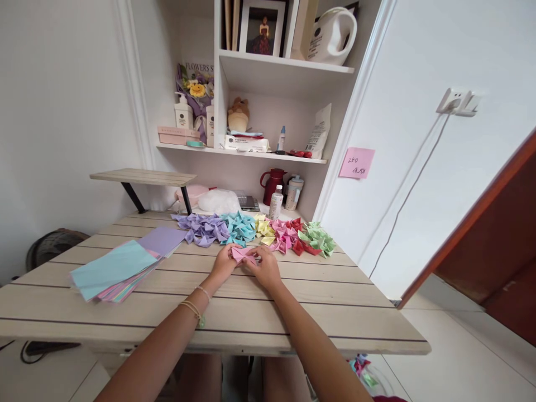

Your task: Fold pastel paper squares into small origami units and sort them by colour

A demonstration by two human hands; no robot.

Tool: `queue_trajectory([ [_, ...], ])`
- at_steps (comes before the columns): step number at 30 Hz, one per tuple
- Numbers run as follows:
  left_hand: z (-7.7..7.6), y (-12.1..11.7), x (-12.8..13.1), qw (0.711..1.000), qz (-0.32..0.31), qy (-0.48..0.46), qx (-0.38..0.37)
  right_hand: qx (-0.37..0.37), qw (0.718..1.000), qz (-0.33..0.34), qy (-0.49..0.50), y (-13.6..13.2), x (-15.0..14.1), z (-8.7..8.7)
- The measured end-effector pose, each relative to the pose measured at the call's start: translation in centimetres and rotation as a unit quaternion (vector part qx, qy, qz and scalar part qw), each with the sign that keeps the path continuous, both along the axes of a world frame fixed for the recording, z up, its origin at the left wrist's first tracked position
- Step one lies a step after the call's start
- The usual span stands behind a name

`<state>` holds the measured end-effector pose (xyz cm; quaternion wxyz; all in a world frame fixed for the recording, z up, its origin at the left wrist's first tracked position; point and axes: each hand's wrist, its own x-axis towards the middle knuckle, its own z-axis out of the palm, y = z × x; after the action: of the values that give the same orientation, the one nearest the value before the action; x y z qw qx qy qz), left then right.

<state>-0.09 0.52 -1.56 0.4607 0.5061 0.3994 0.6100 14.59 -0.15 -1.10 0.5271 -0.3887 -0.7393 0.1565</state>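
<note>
Between my two hands, just above the middle of the table, is a partly folded pink origami paper [242,254]. My left hand [224,262] pinches its left side, and my right hand [264,267] grips the right side with thumb and fingers. Right behind them lies a row of folded paper pieces: purple ones [205,229], blue ones [240,226], yellow ones [263,228], pink ones [285,235], red ones [305,247] and green ones [320,239]. To the left of my hands is a fanned stack of coloured paper sheets [113,269], light blue on top.
The slatted wooden table [335,304] carries a small raised shelf [144,177] at back left. A clear bottle [276,202], a red jug [273,187] and a tumbler [294,192] stand behind the paper row. Beside the table's right side, a container [368,379] with folded pieces sits low down.
</note>
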Motion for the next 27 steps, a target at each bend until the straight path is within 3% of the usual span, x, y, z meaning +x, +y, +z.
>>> queue_trajectory([
  [3, 0.0, 0.0, 0.0, 0.998, -0.010, -0.044, -0.032, -0.031, 0.999, 0.017, 0.040, 0.1, -0.1, 0.0],
  [5, 0.1, 0.0, 0.0, 0.997, -0.012, -0.060, -0.039, -0.094, 0.990, 0.056, 0.087, 0.3, -0.2, -0.2],
  [8, 0.3, -0.1, 0.0, 0.998, -0.009, -0.046, -0.032, -0.194, 0.960, 0.130, 0.156, 0.6, -0.3, -0.5],
  [10, 0.5, -0.3, 0.0, 0.998, -0.029, -0.048, -0.035, -0.224, 0.944, 0.144, 0.194, 0.8, -0.3, -0.5],
  [15, 0.9, -0.7, 0.1, 0.987, -0.112, -0.098, -0.060, -0.232, 0.935, 0.125, 0.236, 1.0, 0.2, -0.3],
  [22, 0.8, -0.7, 0.2, 0.989, -0.089, -0.097, -0.068, -0.233, 0.946, 0.123, 0.187, 1.0, 0.3, -0.6],
  [27, 0.7, -0.7, 0.1, 0.988, -0.129, -0.069, -0.042, -0.221, 0.952, 0.098, 0.187, 1.2, 0.4, -0.5],
])
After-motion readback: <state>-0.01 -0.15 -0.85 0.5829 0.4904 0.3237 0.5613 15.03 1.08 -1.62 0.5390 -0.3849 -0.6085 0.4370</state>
